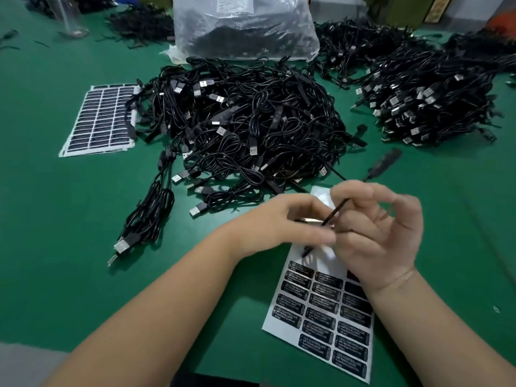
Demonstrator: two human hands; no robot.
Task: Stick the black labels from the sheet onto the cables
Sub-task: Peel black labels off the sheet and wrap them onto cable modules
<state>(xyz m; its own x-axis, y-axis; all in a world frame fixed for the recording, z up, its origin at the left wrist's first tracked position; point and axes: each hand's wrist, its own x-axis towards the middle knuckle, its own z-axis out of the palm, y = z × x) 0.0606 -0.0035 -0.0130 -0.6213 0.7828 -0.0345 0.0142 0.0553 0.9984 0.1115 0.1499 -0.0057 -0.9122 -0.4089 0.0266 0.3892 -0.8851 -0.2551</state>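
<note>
The left hand (290,222) is smeared by motion at its fingertips, so its grip on the thin black cable (335,212) cannot be read, nor whether a label is between the fingers. The right hand (382,233) and wrist hide the upper right rows of the label sheet (282,317), at 5 o'clock in the view. Print on the labels is too soft to read beyond a heading. The clear bag (245,26) at 12 o'clock is cut by the top edge. Both forearms run off the bottom edge.
</note>
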